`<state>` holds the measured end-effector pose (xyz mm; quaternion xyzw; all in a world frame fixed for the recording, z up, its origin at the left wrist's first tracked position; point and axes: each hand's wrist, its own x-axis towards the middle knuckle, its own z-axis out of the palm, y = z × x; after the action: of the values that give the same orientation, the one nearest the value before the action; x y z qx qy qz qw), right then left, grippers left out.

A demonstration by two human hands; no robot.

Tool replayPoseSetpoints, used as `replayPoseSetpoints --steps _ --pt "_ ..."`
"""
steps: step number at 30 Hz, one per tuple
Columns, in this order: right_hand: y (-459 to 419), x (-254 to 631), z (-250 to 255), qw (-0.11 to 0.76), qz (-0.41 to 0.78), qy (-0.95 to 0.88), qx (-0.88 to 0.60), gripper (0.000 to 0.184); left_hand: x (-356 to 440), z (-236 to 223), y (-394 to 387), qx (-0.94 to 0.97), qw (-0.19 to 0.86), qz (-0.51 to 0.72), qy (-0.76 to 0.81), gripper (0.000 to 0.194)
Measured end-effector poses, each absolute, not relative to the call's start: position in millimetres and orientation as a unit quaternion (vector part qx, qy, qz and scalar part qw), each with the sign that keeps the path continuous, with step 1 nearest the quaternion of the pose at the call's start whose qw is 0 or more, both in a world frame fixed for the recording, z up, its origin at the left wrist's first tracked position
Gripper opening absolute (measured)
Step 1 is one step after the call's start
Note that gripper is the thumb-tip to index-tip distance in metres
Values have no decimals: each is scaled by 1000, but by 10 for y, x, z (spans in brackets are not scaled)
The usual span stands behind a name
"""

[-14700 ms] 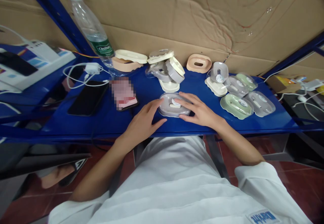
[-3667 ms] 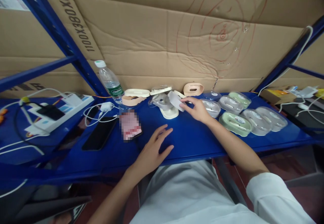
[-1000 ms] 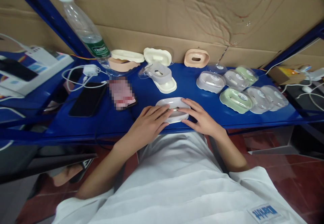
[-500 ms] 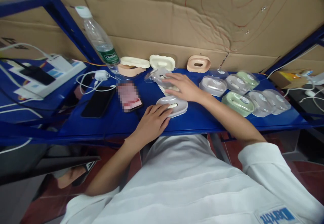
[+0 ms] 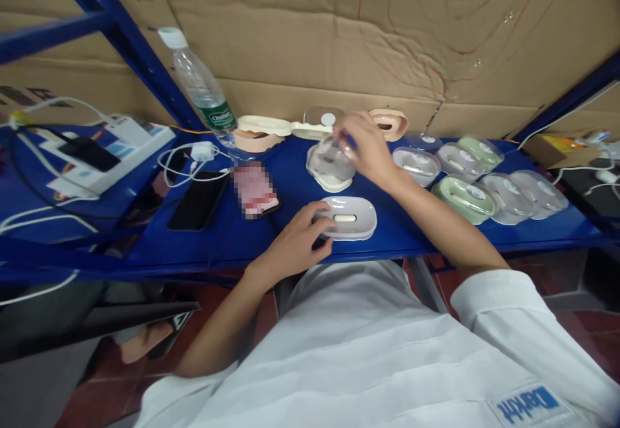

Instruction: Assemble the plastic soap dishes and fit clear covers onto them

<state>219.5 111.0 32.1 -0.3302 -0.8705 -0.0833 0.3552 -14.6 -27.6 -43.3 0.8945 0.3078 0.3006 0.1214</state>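
A grey oval soap dish (image 5: 362, 214) with a white bar in its middle slot lies near the table's front edge. My left hand (image 5: 306, 233) is closed around its left end, thumb in front. Behind the dish, my right hand (image 5: 371, 147) pinches the edge of a clear plastic lid (image 5: 334, 152), blurred by motion. Under the lid sits a cream-coloured piece (image 5: 330, 181), partly covered. Several lidded soap dishes stand to the right, among them a green one (image 5: 464, 199) and a grey one (image 5: 416, 166).
Cream and peach trays (image 5: 264, 124) line the cardboard wall (image 5: 290, 40). To the left are a water bottle (image 5: 206, 92), a phone with a blurred screen (image 5: 256, 189), a black phone (image 5: 198, 202), a white charger (image 5: 202, 151) and a power strip (image 5: 121, 150).
My right hand has risen and closed on the clear lid, lifting it. My left hand has slid from the grey dish's top to its left end, uncovering more of the dish.
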Motion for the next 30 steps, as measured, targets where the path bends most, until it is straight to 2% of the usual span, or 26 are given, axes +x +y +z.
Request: replayPoseSetpoints --steps 2,4,7,10,14,20,25,30 --pt "741 2466 238 409 -25 -851 -328 22 -144 -436 -274 877 137 332 318 32" --pt "374 2674 88 433 -2 -835 -340 20 -136 -445 -267 862 134 368 320 52" --pt "-16 2877 -156 404 31 -842 -356 19 -129 -456 -260 857 133 387 312 75" --pt "-163 2986 -300 352 75 -865 -350 24 -144 -459 -262 865 160 361 311 84" --pt "-212 3026 -330 316 131 -875 -342 55 -168 -456 -266 870 204 304 332 74" --pt "-330 2959 -377 308 132 -879 -338 73 -162 -432 -260 865 215 299 339 56" --pt "-420 2910 -380 276 53 -893 -352 62 -165 -456 -241 874 193 309 322 53" --pt "-474 2882 -383 255 34 -900 -351 68 -165 -461 -224 870 182 325 323 49"
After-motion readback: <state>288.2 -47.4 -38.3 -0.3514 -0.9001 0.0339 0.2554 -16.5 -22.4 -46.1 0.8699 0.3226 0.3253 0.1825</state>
